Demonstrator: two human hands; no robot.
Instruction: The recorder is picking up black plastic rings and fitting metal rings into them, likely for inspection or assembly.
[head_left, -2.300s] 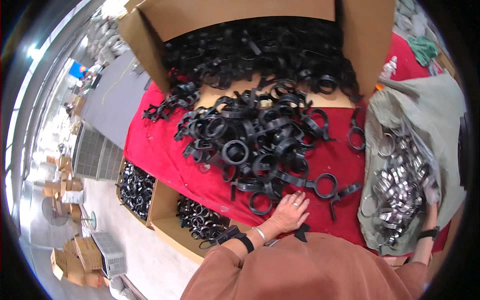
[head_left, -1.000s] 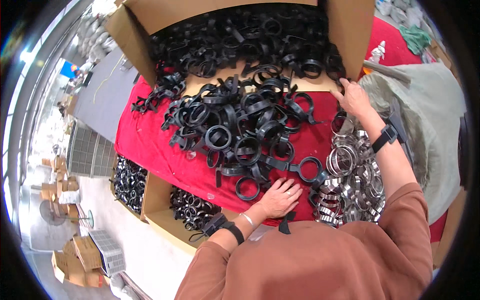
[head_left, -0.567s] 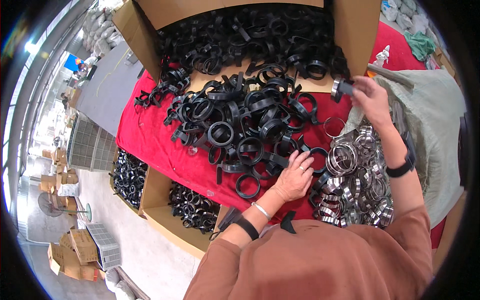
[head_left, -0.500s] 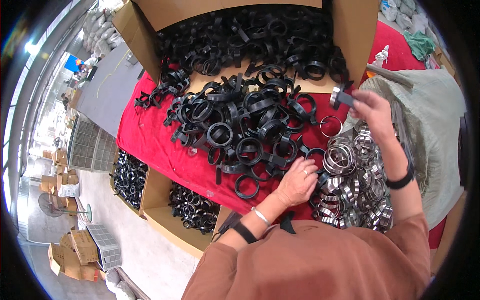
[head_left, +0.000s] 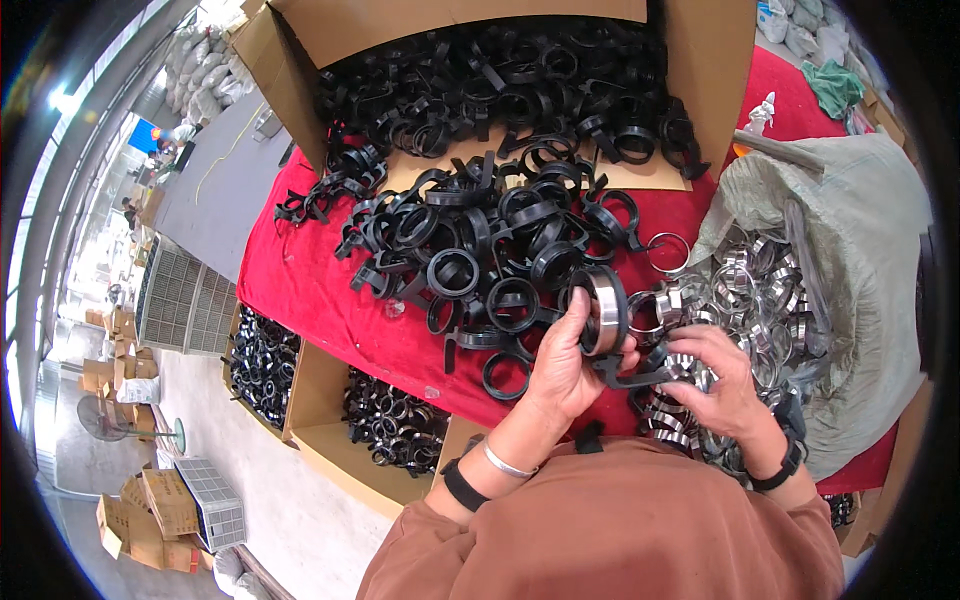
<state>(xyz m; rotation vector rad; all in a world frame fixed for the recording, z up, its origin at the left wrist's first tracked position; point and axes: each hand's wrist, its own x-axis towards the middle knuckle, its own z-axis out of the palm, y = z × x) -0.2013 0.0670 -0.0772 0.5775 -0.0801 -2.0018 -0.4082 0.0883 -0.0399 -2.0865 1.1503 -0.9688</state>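
My left hand [head_left: 568, 368] grips a black plastic ring with a silver metal band [head_left: 606, 312] around it, held upright above the red cloth. A black handle [head_left: 632, 378] sticks out below the ring, and the fingers of my right hand [head_left: 718, 385] close on its end. Whether the handle is one piece with the held ring is partly hidden by my fingers. Just beyond my left hand lies a heap of black handled rings [head_left: 480, 235]. Under and beyond my right hand are many loose silver metal rings [head_left: 755, 285].
A cardboard box [head_left: 712, 80] full of black rings [head_left: 500, 75] stands open at the far side. A pale woven sack [head_left: 870, 250] spreads at the right, beside the metal rings. More boxes of black rings [head_left: 395, 425] stand lower left, below the red cloth [head_left: 290, 260].
My right hand has come back from the far box, where it held a black handled piece. My left hand has lifted and now grips a banded ring. Both hands are close together.
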